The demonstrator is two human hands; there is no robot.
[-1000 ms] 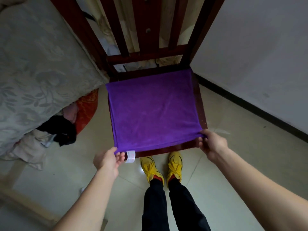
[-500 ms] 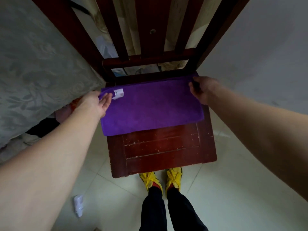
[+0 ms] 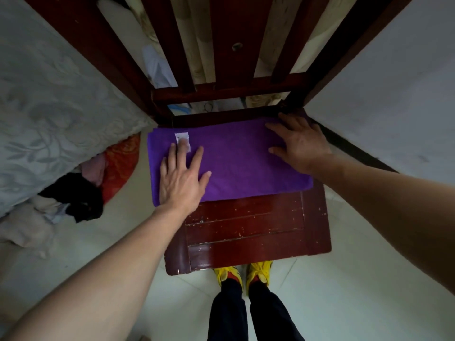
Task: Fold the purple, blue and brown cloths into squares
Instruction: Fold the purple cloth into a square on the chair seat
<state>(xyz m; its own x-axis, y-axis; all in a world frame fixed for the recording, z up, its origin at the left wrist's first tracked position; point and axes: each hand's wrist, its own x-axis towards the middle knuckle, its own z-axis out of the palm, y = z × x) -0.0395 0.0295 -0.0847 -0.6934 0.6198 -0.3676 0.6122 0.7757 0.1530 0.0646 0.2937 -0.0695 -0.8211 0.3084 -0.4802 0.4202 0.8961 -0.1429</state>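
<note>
Purple terry cloth point(image 3: 236, 158): a doubled rectangle lying flat across the 12 o'clock half of the seat, its 9 o'clock end just past the seat's edge.
Dark red wooden chair seat point(image 3: 248, 232): scuffed, bare toward 6 o'clock.
Left hand point(image 3: 182, 178): flat with straight, spread fingers, pressing the cloth's 8 o'clock corner; one fingertip touches the white sewn label point(image 3: 182, 139).
Right hand point(image 3: 300, 146): flat with fingers spread, pressing the cloth toward 2 o'clock.
Yellow shoes point(image 3: 243, 271): on the floor at the seat's 6 o'clock edge.

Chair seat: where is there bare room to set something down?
Bare wood on the front half of the chair seat, between the purple cloth and the front rim. The back half is crowded: the cloth, with left hand and right hand flat on it.
</note>
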